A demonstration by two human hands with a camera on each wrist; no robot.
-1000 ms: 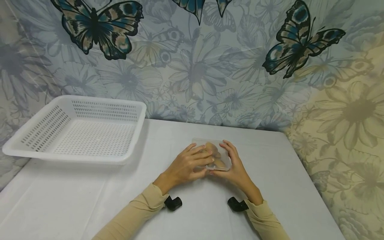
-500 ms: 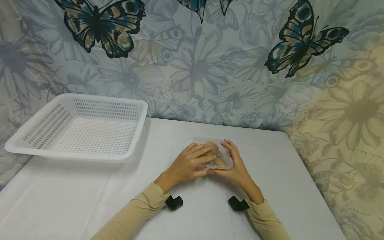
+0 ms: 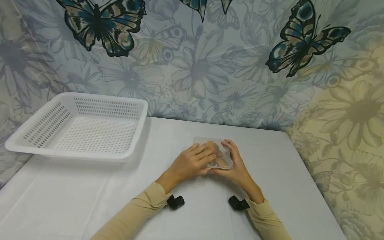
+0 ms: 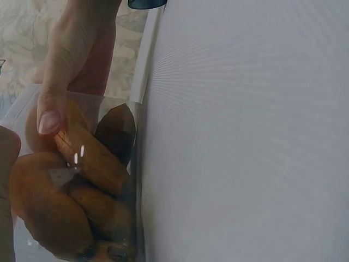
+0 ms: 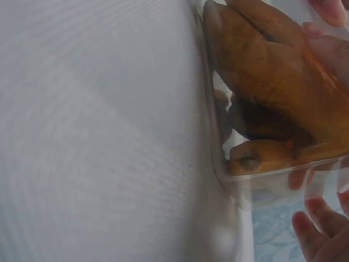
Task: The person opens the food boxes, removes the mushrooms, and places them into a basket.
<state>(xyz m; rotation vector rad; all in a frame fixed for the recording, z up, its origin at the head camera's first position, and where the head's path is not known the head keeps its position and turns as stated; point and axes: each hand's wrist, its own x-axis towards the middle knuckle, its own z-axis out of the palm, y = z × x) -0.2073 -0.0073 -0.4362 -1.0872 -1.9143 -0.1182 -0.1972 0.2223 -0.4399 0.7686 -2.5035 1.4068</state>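
Between both hands stands a clear plastic box (image 3: 227, 156), with several tan-orange, elongated rounded pieces (image 4: 52, 204) inside, some with dark ends. What kind they are is not plain. My left hand (image 3: 189, 162) lies over the box's left part, fingers across its top and thumb at the near side. The right hand (image 3: 236, 168) grips the right side, fingertips at the far right edge and thumb along the near wall. In the left wrist view the right thumb (image 4: 50, 117) presses the box wall. The left fingers hide the box's left part in the head view.
A white perforated plastic basket (image 3: 132, 156) stands at the back left, with nothing seen inside. White cloth covers the table (image 3: 90, 196). Behind it hangs a butterfly-print fabric (image 3: 198, 66). Black wrist-worn pieces (image 3: 176, 202) stick out at both cuffs.
My left hand has shifted slightly to the right over the box, and its fingers lie closer together. The right hand and the box have hardly moved.
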